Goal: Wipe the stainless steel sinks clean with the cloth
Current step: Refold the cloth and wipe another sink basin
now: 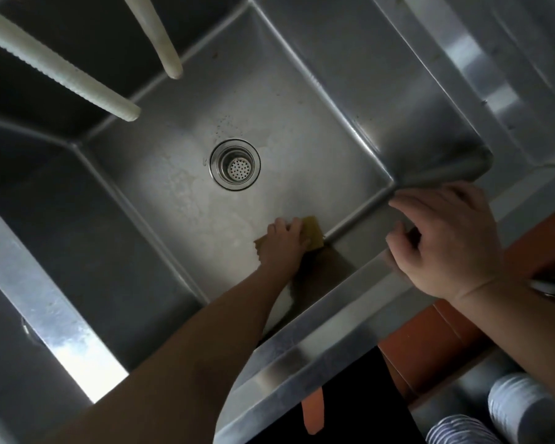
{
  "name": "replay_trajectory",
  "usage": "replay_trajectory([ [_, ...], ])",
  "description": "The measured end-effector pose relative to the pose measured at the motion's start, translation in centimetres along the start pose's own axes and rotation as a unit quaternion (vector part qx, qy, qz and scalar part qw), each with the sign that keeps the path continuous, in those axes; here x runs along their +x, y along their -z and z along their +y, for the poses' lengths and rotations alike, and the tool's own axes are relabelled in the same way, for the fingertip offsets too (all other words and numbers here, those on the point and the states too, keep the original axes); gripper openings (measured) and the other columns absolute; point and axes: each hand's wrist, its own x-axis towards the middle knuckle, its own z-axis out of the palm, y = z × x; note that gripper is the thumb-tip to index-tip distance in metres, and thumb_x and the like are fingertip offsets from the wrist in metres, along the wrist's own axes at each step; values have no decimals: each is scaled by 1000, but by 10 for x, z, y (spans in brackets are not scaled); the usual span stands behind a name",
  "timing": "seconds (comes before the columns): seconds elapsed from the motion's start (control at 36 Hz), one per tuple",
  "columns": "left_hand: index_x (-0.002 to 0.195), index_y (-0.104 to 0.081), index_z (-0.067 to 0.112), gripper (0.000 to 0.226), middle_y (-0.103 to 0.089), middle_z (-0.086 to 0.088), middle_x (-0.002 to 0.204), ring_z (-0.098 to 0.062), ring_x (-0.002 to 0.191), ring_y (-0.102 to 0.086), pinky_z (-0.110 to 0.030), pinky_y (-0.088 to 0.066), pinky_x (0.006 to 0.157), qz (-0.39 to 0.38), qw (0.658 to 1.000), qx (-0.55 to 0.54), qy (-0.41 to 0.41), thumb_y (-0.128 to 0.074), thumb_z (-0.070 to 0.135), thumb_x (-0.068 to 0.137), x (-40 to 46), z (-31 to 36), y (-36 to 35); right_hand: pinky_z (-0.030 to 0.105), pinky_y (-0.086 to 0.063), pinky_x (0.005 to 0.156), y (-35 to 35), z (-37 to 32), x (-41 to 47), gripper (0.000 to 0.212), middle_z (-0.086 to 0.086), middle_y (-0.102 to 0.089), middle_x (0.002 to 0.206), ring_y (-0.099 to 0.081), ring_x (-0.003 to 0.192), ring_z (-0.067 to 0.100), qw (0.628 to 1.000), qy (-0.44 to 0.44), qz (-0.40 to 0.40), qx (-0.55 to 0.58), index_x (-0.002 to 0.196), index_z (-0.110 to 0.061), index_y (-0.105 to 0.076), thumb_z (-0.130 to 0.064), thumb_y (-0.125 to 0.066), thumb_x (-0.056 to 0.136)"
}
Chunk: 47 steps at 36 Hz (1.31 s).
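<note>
While the left hand (pixel 282 241) presses the yellow-brown rectangular cloth (pixel 313 233) flat against the floor of the deep stainless steel sink basin (pixel 161 219), fingers spread over it and slightly curled at the edge, the right hand (pixel 446 241) rests on the steel front rim (pixel 327 310), fingers loosely bent, holding nothing. Cloth sits at the basin's 5 o'clock, tight to the seam where floor meets front wall. Its long axis runs roughly 8 to 2 o'clock. Round perforated steel drain strainer (pixel 234 164) lies toward 11 o'clock from the cloth, well apart. Unwiped, streaky floor spreads that same way, so the next stroke likely pushes outward toward 11. Left hand is the nearer. Two pale ribbed hoses (pixel 77 76) hang at 10 o'clock.
</note>
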Motion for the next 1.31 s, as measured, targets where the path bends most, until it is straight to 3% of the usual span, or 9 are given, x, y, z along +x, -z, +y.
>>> replay_trajectory([
  [0.28,137,-35,20,45,-37,-22,140,-41,130,-39,-63,-41,94,70,982,-50,170,-48,14,95,92,-7,77,45,-44,88,-3,1,1,23,6,-72,89,-62,75,33,1000,0,26,4,89,-8,-72,-17,-53,80],
  [0.39,142,-33,9,52,-38,-25,144,-42,132,-41,-55,-41,106,87,959,-130,237,-50,7,93,117,-19,106,46,-45,90,-4,3,0,23,7,-72,87,-64,77,33,999,-8,31,4,90,-8,-72,-18,-53,80],
  [0.5,133,-44,9,33,-49,-18,134,-36,118,-53,-40,-47,97,217,884,-277,307,-37,11,101,112,-30,121,46,-44,91,-3,2,1,23,6,-70,82,-62,75,32,1000,-13,19,9,89,-8,-71,-19,-52,80],
  [0.67,123,-46,20,24,-57,-11,118,-22,89,-57,-29,-42,70,278,865,-343,239,-45,22,99,65,-30,127,46,-41,96,-1,3,1,28,8,-71,111,-65,89,31,1000,-13,-6,24,95,-8,-72,-22,-53,80],
  [0.75,129,-47,20,29,-65,-13,110,-21,79,-64,-27,-54,58,269,820,-443,242,-50,25,100,39,-15,131,47,-40,97,3,1,2,28,10,-66,123,-63,94,33,999,-20,-41,22,95,-10,-72,-24,-55,78],
  [0.83,133,-52,19,34,-65,-10,105,-24,84,-67,-41,-61,69,215,742,-577,264,-54,19,100,17,13,142,50,-39,98,6,0,3,32,11,-64,125,-62,100,33,996,-33,-80,28,99,-11,-71,-27,-54,77],
  [0.94,118,-64,20,22,-68,-3,93,-11,76,-67,-29,-56,62,149,678,-674,252,-54,15,100,-8,54,161,52,-37,102,15,0,7,38,12,-62,130,-59,107,31,984,-61,-159,41,109,-13,-68,-31,-54,79],
  [1.19,115,-68,21,22,-73,-3,102,-15,92,-68,-36,-55,75,120,675,-690,233,-51,16,100,-32,123,185,36,-23,118,43,25,49,52,-14,-37,153,-37,136,6,878,-164,-288,346,139,-34,-47,-41,-52,88],
  [1.31,113,-67,26,26,-74,-2,97,-15,86,-68,-34,-56,68,106,648,-708,260,-48,14,101,-22,138,185,14,-38,92,42,31,95,53,-23,-43,134,-44,124,-1,835,-160,-308,428,145,-40,-42,-31,-58,95],
])
